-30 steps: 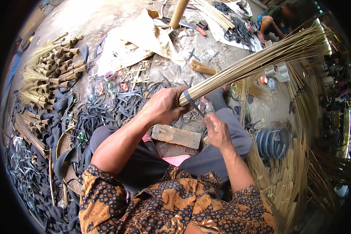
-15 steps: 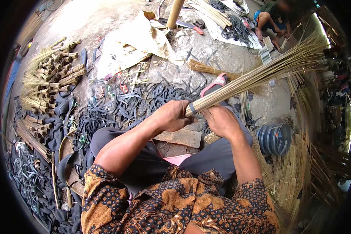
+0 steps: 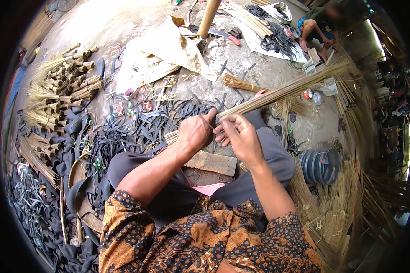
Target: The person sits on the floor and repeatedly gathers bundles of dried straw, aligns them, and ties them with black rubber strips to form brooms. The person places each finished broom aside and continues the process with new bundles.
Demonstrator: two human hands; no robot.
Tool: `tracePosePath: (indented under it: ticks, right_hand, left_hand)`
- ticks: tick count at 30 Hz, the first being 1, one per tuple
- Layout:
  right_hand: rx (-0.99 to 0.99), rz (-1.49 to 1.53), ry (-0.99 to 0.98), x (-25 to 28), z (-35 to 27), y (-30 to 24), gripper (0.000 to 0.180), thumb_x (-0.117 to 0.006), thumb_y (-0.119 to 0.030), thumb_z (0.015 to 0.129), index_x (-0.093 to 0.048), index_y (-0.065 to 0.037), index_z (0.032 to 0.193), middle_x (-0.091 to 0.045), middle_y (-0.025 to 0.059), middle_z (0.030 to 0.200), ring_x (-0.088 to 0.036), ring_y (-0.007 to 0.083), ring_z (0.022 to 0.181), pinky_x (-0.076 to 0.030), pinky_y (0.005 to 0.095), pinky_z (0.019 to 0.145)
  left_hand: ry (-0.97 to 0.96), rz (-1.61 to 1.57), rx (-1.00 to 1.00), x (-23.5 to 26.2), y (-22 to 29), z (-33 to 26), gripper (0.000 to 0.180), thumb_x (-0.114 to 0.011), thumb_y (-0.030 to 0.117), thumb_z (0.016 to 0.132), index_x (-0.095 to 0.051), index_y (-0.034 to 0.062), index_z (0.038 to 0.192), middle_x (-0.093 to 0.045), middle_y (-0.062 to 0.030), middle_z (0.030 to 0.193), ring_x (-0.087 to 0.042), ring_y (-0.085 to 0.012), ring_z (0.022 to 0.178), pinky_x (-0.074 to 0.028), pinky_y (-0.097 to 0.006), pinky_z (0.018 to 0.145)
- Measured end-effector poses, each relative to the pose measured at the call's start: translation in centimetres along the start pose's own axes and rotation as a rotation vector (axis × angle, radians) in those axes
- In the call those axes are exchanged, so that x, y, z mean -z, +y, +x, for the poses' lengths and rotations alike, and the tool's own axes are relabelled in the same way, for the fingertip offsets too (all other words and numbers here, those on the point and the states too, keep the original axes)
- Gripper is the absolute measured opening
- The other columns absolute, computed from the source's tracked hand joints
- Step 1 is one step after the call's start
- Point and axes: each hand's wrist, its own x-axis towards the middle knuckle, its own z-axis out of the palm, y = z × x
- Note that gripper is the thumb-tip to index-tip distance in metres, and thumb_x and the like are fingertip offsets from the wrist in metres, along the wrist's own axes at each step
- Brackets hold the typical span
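Note:
My left hand (image 3: 196,132) is wrapped round a broom bundle of thin palm-leaf ribs (image 3: 278,93). The butt of the bundle sticks out to the left, below my left wrist, and its fine tips fan out to the upper right. A dark rubber strip (image 3: 217,119) shows on the bundle between my hands. My right hand (image 3: 241,136) is at the bundle's underside beside this strip, fingers curled and thumb against them; what they pinch is hidden.
Loose dark rubber strips (image 3: 132,127) cover the ground ahead. A wooden block (image 3: 212,163) lies between my legs. Tied bundles (image 3: 68,86) are stacked at left. At right are a ribbed blue container (image 3: 320,166) and loose ribs (image 3: 332,218). A knife (image 3: 218,33) lies beyond; another person (image 3: 318,29) crouches far right.
The bundle has slid to the left through my hands, its butt now showing past my left wrist. My right hand has come up and in toward the left hand, turning its fingers inward.

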Motion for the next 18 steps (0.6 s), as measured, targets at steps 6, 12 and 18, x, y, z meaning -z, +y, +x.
tracePosePath:
  ticks: [6,12,18]
  right_hand:
    - [-0.056,-0.334,-0.027,0.5,-1.8,1.2,0.030,-0.049,-0.028,0.112,-0.064,-0.005,0.100,-0.068,0.0056,0.082,-0.064,0.0138,0.074,-0.049,0.0325,0.068]
    - [0.113,-0.531,-0.038,2.9,-6.2,1.9,0.036,-0.047,-0.037,0.112,-0.061,-0.007,0.098,-0.068,0.0107,0.081,-0.068,0.0266,0.075,-0.052,0.0407,0.071]
    - [0.262,-0.667,-0.017,7.1,-4.0,4.9,0.021,-0.057,-0.024,0.107,-0.061,-0.005,0.100,-0.069,0.0132,0.081,-0.071,0.0320,0.078,-0.054,0.0422,0.070]
  left_hand:
    - [0.032,0.010,0.073,0.2,0.0,1.1,0.023,-0.066,0.027,0.094,-0.056,0.0094,0.105,-0.072,-0.0220,0.082,-0.072,-0.0452,0.077,-0.056,-0.055,0.065]
    - [-0.098,-0.173,0.101,3.5,-0.6,1.9,0.034,-0.074,0.033,0.091,-0.062,0.0095,0.114,-0.073,-0.0205,0.086,-0.072,-0.0391,0.088,-0.056,-0.051,0.077]
    - [-0.434,-0.806,-0.040,4.5,1.7,-0.4,0.025,-0.082,0.015,0.089,-0.067,0.0031,0.104,-0.065,0.0023,0.081,-0.052,-0.0070,0.076,-0.046,-0.027,0.068]
